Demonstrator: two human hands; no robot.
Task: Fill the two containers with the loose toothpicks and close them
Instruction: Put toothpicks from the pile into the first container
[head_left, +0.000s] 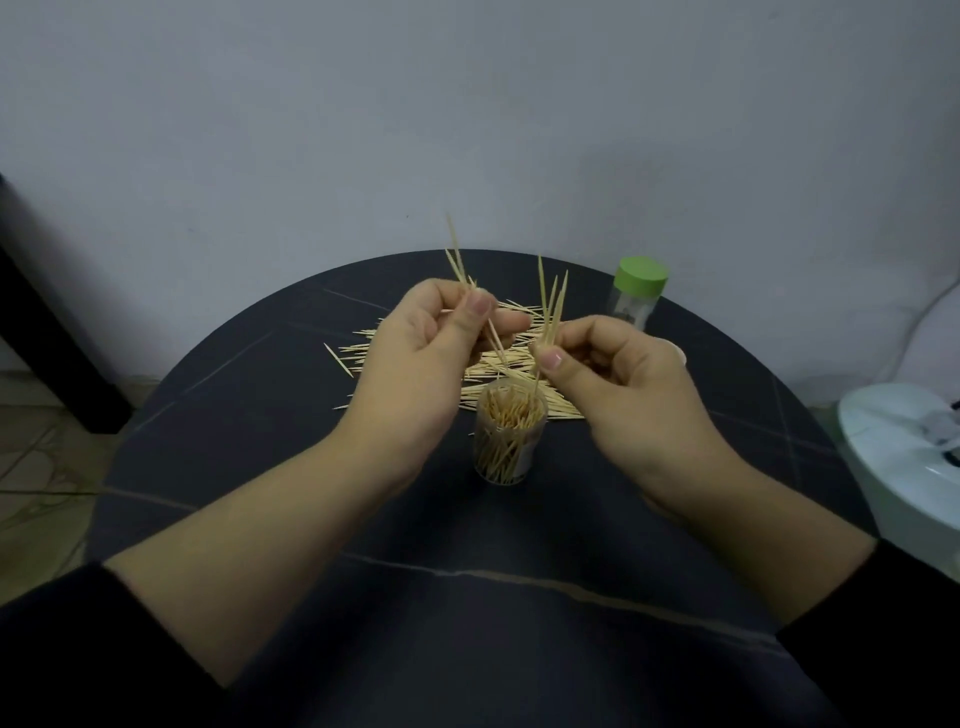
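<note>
A clear open container (509, 436), nearly full of toothpicks, stands uncapped in the middle of the round dark table (270, 415). Just above and behind it, my left hand (431, 353) pinches a few toothpicks (460, 260) that point up and away. My right hand (618, 374) pinches another small bunch of toothpicks (551, 301), upright, over the container's right rim. A loose pile of toothpicks (363, 353) lies on the table behind my hands, partly hidden by them. A second container with a green cap (638, 291) stands shut at the back right.
A white rounded appliance (904, 457) sits off the table's right edge. A dark furniture leg (57, 338) stands at the left. A pale wall rises right behind the table. Thin sticks lie on the tiled floor (36, 467) at the left.
</note>
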